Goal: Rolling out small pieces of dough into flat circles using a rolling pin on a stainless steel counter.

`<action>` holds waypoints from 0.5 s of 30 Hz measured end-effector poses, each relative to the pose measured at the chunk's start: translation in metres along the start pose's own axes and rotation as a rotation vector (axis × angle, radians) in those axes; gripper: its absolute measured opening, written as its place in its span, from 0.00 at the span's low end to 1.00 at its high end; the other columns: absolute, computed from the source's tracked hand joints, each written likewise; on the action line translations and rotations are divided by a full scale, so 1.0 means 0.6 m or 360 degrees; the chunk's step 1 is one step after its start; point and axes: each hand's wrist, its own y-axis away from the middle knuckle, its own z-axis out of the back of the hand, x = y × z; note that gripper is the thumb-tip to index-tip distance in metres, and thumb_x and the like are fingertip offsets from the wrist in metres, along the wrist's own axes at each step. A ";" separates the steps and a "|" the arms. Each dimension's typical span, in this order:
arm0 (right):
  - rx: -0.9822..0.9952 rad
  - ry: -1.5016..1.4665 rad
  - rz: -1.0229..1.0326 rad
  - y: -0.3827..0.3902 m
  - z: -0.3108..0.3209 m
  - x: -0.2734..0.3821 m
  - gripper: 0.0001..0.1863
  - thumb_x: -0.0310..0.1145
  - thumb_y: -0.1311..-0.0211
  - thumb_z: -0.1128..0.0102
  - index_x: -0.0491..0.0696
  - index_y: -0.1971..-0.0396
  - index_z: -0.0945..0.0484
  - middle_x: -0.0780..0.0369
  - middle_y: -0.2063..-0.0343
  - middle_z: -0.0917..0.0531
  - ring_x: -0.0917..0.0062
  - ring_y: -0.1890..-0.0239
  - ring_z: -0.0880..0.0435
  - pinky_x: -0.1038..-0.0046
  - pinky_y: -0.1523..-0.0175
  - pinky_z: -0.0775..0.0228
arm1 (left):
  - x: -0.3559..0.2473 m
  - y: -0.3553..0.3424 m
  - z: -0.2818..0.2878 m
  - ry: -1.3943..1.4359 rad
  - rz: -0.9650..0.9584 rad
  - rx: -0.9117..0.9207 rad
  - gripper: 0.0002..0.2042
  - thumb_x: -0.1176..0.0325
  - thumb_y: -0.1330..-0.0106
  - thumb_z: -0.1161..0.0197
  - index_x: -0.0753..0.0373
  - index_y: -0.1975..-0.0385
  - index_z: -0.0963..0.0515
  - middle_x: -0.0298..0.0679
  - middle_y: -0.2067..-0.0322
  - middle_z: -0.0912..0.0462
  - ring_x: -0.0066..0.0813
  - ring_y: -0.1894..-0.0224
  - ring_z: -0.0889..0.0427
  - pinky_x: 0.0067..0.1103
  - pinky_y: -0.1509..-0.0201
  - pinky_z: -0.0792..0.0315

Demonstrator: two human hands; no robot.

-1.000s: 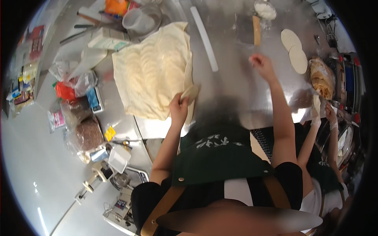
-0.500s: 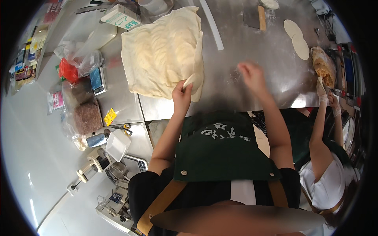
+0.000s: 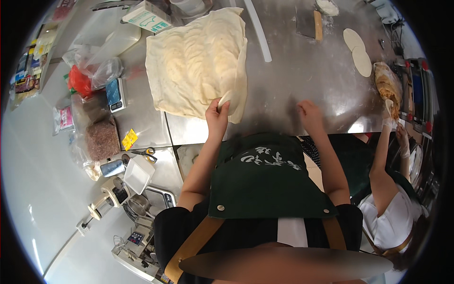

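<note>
A pale round piece of dough (image 3: 224,99) is pinched between the thumb and fingers of my left hand (image 3: 217,119), at the near right corner of a cream-coloured cloth (image 3: 196,66). Overlapping rounded shapes bulge in rows under the cloth or along its surface; I cannot make out which. To the right, over the steel table (image 3: 279,94), my right hand (image 3: 310,116) has its fingers curled in. Whatever may be inside those fingers is hidden. Two flat dough rounds (image 3: 357,52) overlap at the far right.
A long white rod (image 3: 258,31) and a wooden-handled dough scraper (image 3: 318,26) lie beyond my hands. Left of the cloth are a scale (image 3: 116,94), bags and a carton (image 3: 147,16). At right, a co-worker's gloved hands (image 3: 388,120) work by a bag of filling (image 3: 388,85).
My right hand has come nearer to me and slightly right. Dark specks on the table beside it no longer show. The left hand keeps its pinch on the dough.
</note>
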 end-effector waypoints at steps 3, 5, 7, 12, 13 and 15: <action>0.0025 -0.0037 0.0068 -0.048 -0.032 0.054 0.03 0.26 0.48 0.45 0.42 0.73 0.25 0.54 0.76 0.23 0.57 0.72 0.23 0.64 0.68 0.32 | 0.003 -0.010 -0.010 0.0039 -0.0016 -0.0013 0.08 0.71 0.39 0.40 0.69 0.63 0.24 0.32 0.76 0.23 0.14 0.75 0.29 0.13 0.71 0.34; 0.0002 -0.0007 0.0103 -0.098 -0.045 0.042 0.04 0.27 0.48 0.44 0.43 0.74 0.25 0.54 0.75 0.23 0.56 0.72 0.23 0.62 0.67 0.32 | -0.007 -0.018 -0.020 0.0038 0.0006 0.0023 0.08 0.71 0.39 0.41 0.69 0.63 0.24 0.32 0.76 0.23 0.14 0.75 0.30 0.13 0.71 0.34; -0.0076 -0.0309 0.0100 -0.142 -0.058 0.017 0.05 0.28 0.47 0.45 0.44 0.72 0.24 0.54 0.71 0.22 0.55 0.71 0.24 0.61 0.67 0.32 | -0.018 -0.025 -0.028 0.0040 0.0030 0.0033 0.08 0.71 0.39 0.41 0.69 0.63 0.24 0.31 0.77 0.23 0.14 0.76 0.30 0.13 0.72 0.35; 0.0350 -0.0034 0.0019 -0.138 -0.054 -0.009 0.06 0.28 0.46 0.45 0.45 0.68 0.24 0.54 0.64 0.22 0.56 0.67 0.23 0.62 0.64 0.30 | -0.011 -0.038 -0.026 0.0016 0.0039 -0.0104 0.08 0.71 0.39 0.41 0.68 0.63 0.24 0.31 0.78 0.24 0.13 0.77 0.32 0.13 0.73 0.36; 0.0305 -0.0060 0.0108 -0.142 -0.055 0.000 0.08 0.28 0.46 0.44 0.46 0.65 0.24 0.54 0.62 0.23 0.56 0.65 0.22 0.62 0.62 0.29 | -0.007 -0.040 -0.023 0.0015 0.0044 -0.0121 0.08 0.71 0.39 0.41 0.68 0.63 0.24 0.31 0.78 0.24 0.13 0.77 0.32 0.13 0.73 0.36; 0.0175 0.0062 0.0173 -0.193 -0.058 0.027 0.12 0.29 0.46 0.43 0.45 0.61 0.26 0.54 0.60 0.24 0.57 0.62 0.23 0.63 0.60 0.29 | -0.002 -0.041 -0.018 0.0026 0.0132 -0.0134 0.08 0.71 0.39 0.41 0.68 0.64 0.24 0.32 0.78 0.24 0.14 0.76 0.31 0.14 0.73 0.36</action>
